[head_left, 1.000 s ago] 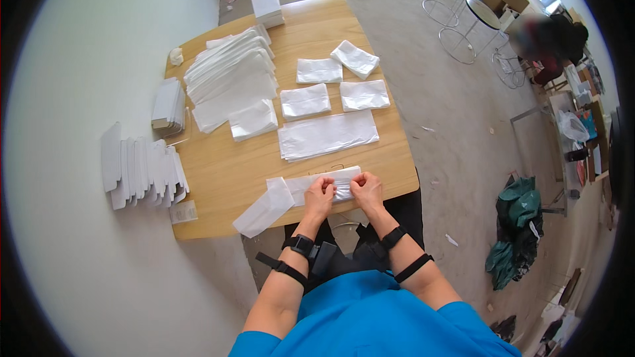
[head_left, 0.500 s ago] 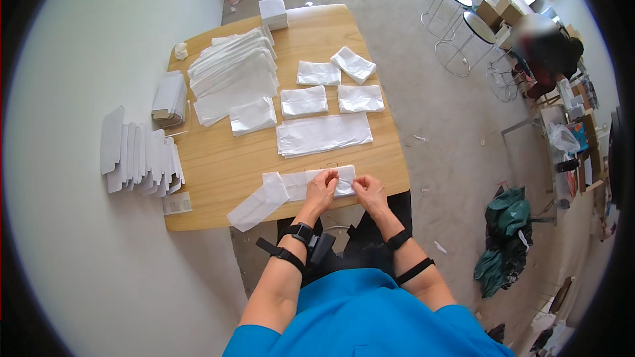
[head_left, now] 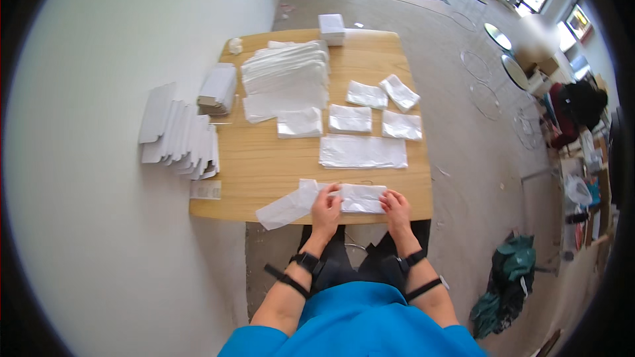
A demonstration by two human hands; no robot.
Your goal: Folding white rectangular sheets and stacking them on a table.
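On the near edge of the wooden table (head_left: 278, 170) lies a thin white sheet folded into a flat rectangle (head_left: 363, 198). My left hand (head_left: 327, 211) grips the left end of this folded sheet with bent fingers. At its right edge, the fingers of my right hand (head_left: 397, 210) close on the side. A loose, translucent white strip (head_left: 286, 207) runs out to the left past my left hand, slanting toward the table edge. Beyond my hands lies a wider folded white sheet (head_left: 363, 151). Smaller folded white packets (head_left: 350, 119) are set out behind it.
A fanned pile of white sheets (head_left: 284, 82) covers the far left of the table. White box stacks (head_left: 331, 30) stand at the back and left, with flat white cartons (head_left: 178, 135) by the wall. Green and black bags (head_left: 506, 284) lie on the floor right; a person (head_left: 569, 112) is far right.
My hands have moved apart, from pinching the sheet close together to its two ends. More of the folded rectangle shows between them. The whole view has shifted, with the table appearing further right.
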